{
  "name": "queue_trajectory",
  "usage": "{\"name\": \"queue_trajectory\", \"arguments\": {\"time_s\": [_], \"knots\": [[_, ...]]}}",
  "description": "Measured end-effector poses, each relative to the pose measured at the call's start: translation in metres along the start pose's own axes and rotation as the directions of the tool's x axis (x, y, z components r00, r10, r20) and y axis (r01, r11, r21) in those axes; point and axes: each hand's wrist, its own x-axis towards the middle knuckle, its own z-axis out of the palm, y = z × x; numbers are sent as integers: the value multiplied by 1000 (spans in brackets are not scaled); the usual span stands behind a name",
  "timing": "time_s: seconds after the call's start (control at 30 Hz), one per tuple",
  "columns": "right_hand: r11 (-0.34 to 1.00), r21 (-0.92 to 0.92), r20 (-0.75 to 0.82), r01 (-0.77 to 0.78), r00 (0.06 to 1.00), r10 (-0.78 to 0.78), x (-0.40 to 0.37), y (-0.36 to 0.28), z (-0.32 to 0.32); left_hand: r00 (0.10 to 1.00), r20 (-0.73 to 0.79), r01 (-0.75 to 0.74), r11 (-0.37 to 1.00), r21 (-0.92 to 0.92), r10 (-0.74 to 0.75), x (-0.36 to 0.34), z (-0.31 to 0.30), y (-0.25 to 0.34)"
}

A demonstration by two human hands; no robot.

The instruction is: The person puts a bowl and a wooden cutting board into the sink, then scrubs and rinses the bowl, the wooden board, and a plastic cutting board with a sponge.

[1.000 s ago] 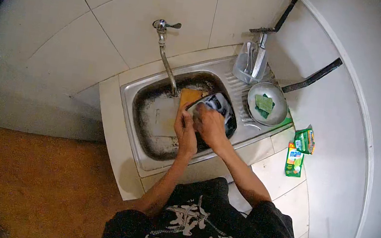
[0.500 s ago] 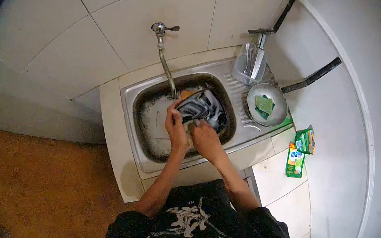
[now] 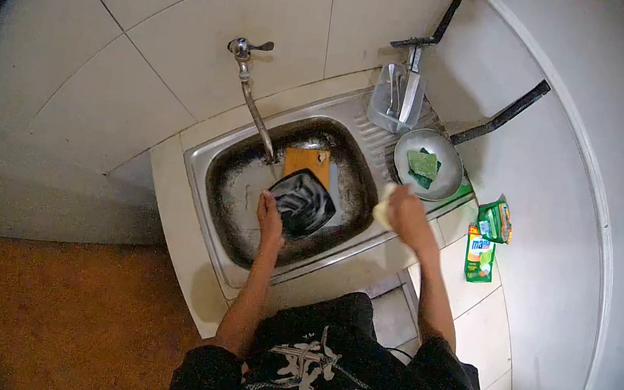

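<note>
Black plate (image 3: 301,203) was clamped in the left hand (image 3: 270,219) over the sink (image 3: 198,167); the right hand (image 3: 407,212) closed on a sponge (image 3: 384,205).

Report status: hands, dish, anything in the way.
Left hand holds black soapy dish in sink. Right hand holds pale sponge over sink's right rim, apart from dish. Orange cutting board just behind dish.

The dark square plate (image 3: 301,203) lies in the steel sink basin (image 3: 232,188), before the orange board (image 3: 307,161) — on the drainboard to the right, a round metal pan (image 3: 445,183) holds a green sponge (image 3: 422,163).
</note>
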Motion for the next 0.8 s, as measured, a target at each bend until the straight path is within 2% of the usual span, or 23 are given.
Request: {"name": "queue_trajectory", "arguments": {"time_s": [0.03,0.1,0.13,0.17,0.2,0.27,0.3,0.37,0.4,0.43,0.47,0.5,0.53,0.57,0.6,0.67,0.7,0.77,0.8], "knots": [[998,-49,-79,-41,996,37,2,25,2,1000,3,4,1000,4,-4,4,-6,2],[949,-118,-75,-291,956,284,9,42,-20,997,70,37,999,-32,-35,10,-14,4],[928,-175,-135,-328,942,307,13,58,-22,999,-1,39,998,46,-39,-6,-5,27],[902,-230,-193,-364,926,325,15,72,-20,999,-2,45,998,46,-45,-1,-7,27],[902,-233,-185,-364,927,326,12,84,-17,997,10,73,996,50,-74,5,-13,27],[897,-253,-439,-362,870,227,9,100,-12,993,26,110,993,47,-111,1,-15,39],[900,-255,-431,-353,875,221,14,96,-9,993,17,112,993,42,-113,-5,-12,52],[809,-324,-453,-490,831,322,24,72,-1,987,-69,156,977,148,-148,-14,-12,69],[832,-234,-395,-504,831,392,34,49,3,985,-82,161,976,148,-150,-15,-14,68],[843,-299,-294,-447,884,365,39,35,17,993,-108,76,977,198,-55,-16,-16,68],[874,-262,-181,-409,910,372,53,22,39,991,-127,-9,968,252,42,-16,-20,67],[973,-107,-120,-205,974,192,59,-5,50,990,-137,-4,966,258,40,-13,-27,65],[994,77,-94,-71,993,78,71,-14,82,993,-95,-39,947,318,73,-8,-36,61],[981,176,-109,78,992,-59,76,-19,125,993,-50,-78,924,374,104,-5,-44,60],[881,444,-167,166,981,-101,80,-25,174,993,-61,-74,921,383,105,-5,-47,62],[950,298,71,93,990,-120,106,-79,177,928,-139,-248,852,462,345,-10,-47,68],[944,315,71,101,989,-130,117,-87,196,924,-151,-245,845,475,353,-16,-43,77],[934,350,169,71,976,-138,141,-93,250,898,-273,-110,776,622,346,-31,-39,98],[927,367,171,76,974,-148,149,-99,269,915,-194,-196,811,551,353,-26,-53,92]]}}
